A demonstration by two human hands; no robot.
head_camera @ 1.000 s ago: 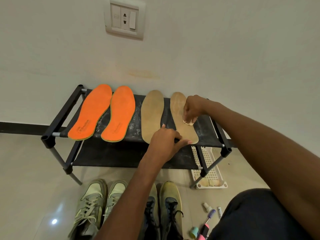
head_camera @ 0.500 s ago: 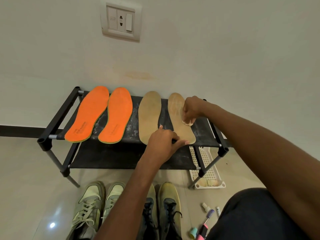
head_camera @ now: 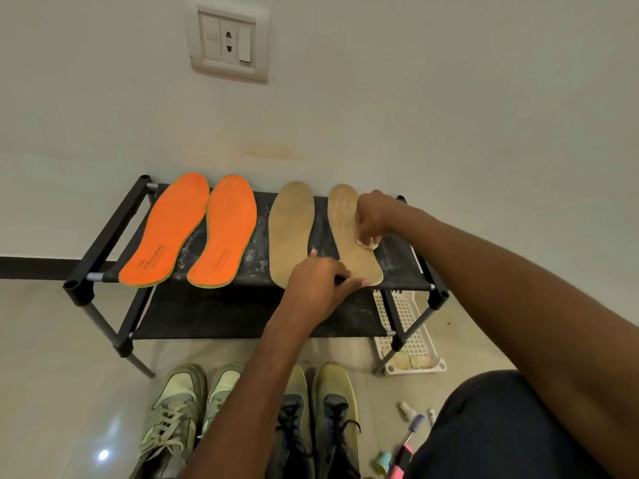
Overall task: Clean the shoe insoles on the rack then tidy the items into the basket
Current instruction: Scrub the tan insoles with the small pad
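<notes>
At the left of the frame the rack [head_camera: 103,236] stood against the wall, with two orange insoles [head_camera: 193,229] lying side by side on its top shelf, heels toward the near rail. To their right lay a tan insole [head_camera: 288,229], untouched. The left hand [head_camera: 318,281], mid-frame, had its fingers [head_camera: 359,282] stretched out and pressed on the heel of the right tan insole [head_camera: 349,243], I judged to pin it while it was rubbed. Further right, the right hand [head_camera: 371,217] had its fingers curled round a small pale cloth [head_camera: 368,243], pressing it onto that insole's middle. At the lower right, a white basket [head_camera: 415,340] sat on the floor partly under the rack, handy for tidying later, with small bottles and a brush [head_camera: 411,430] near it.
</notes>
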